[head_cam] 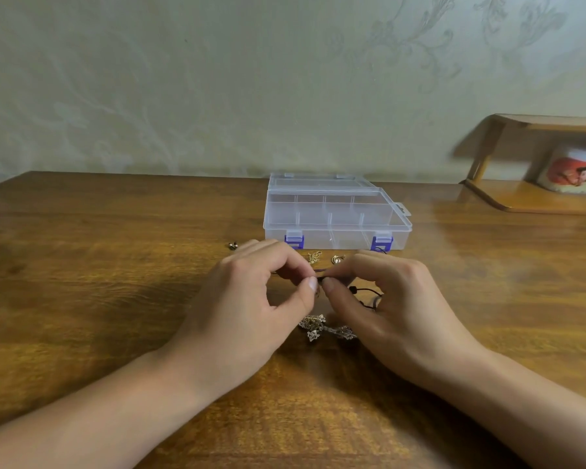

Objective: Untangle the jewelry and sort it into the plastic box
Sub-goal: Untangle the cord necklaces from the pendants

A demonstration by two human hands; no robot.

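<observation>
Head view, plastic box (335, 211) (lid shut), compartments bare

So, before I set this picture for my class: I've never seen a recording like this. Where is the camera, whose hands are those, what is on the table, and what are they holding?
There is no machine here. The one picture comes from a camera worn on a person's head, looking forward and down, so the two bare arms are that person's own.

The left hand and right hand meet over a wooden table, both pinching a thin dark cord between their fingertips.

Beyond them stands a clear plastic box with dividers and blue clasps; its lid looks shut. Before it lie small gold pieces; nearer the person, a cluster of star-shaped charms. A wooden shelf stands at far right.
</observation>
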